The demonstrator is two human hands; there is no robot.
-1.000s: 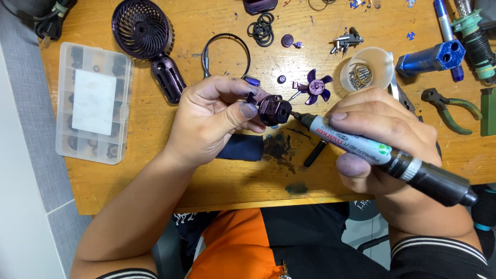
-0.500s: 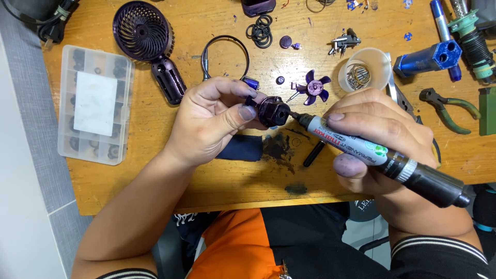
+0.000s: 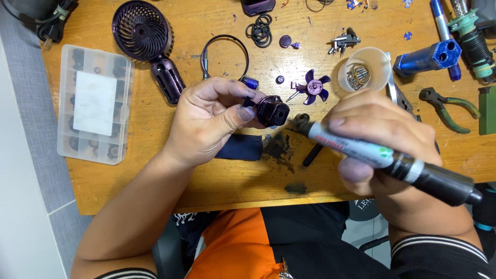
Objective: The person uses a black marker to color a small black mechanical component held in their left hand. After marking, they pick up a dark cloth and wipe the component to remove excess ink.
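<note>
1. We see our left hand (image 3: 212,121) raised over the wooden bench (image 3: 155,170), thumb and fingers pinching a small dark purple motor housing (image 3: 272,110) at its left end.
2. The motor housing sits just above the middle of the bench, its squarish open face turned toward the right, between our two hands.
3. Our right hand (image 3: 382,139) is wrapped tight around a thick soldering pen (image 3: 382,155), a grey and black barrel lying aslant from lower right to upper left.
4. The pen's metal tip is just beside the housing's right edge; we cannot tell whether they touch.
5. Under our left hand lies a dark blue cloth patch (image 3: 240,147), with a black scorched smear (image 3: 279,150) on the bench just beside it.
6. A purple fan blade (image 3: 312,87) lies on the bench just beyond the housing, and a clear plastic cup (image 3: 364,75) with small metal parts stands near it to the right.
7. To the far left we see a clear compartment box (image 3: 95,103) of small parts, and beside it a dark purple fan grille with handle (image 3: 147,39).
8. A black wire loop (image 3: 225,54) lies just beyond our left hand, and some black rubber rings (image 3: 260,28) lie further up.
9. At the right edge lie a blue metal block (image 3: 429,57) and green-handled pliers (image 3: 449,108), well apart from the housing.
</note>
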